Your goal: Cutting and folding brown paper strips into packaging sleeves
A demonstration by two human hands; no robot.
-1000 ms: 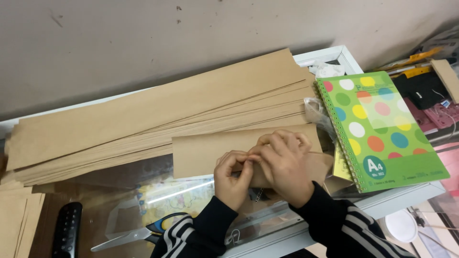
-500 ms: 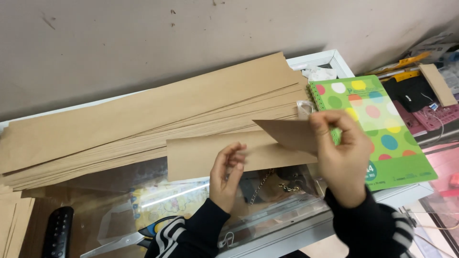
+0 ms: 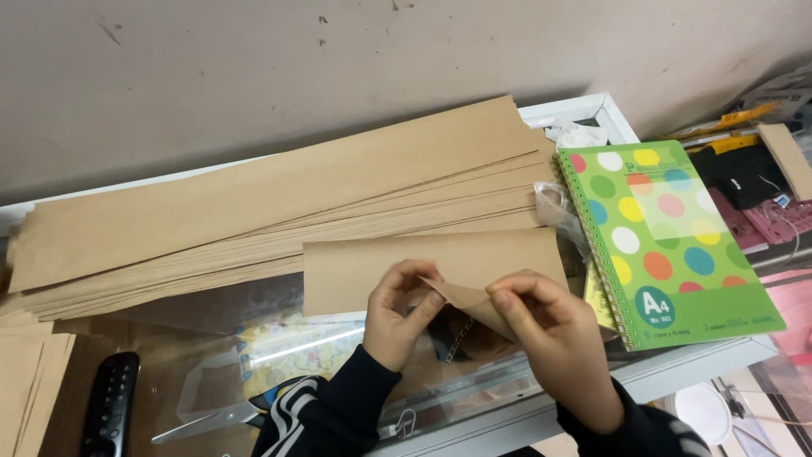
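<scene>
Two hands — left hand (image 3: 397, 317) and right hand (image 3: 550, 347) — each grip pinched on a folded, matte brown paper sheet (image 3: 381, 271).

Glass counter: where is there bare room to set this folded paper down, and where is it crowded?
Bare glass shows between the stack above, the remote at the left, the scissors below and the left hand. The right side is crowded: the notebook fills it, with clutter beyond. Both hands pinch the folded paper over the sheet.
</scene>
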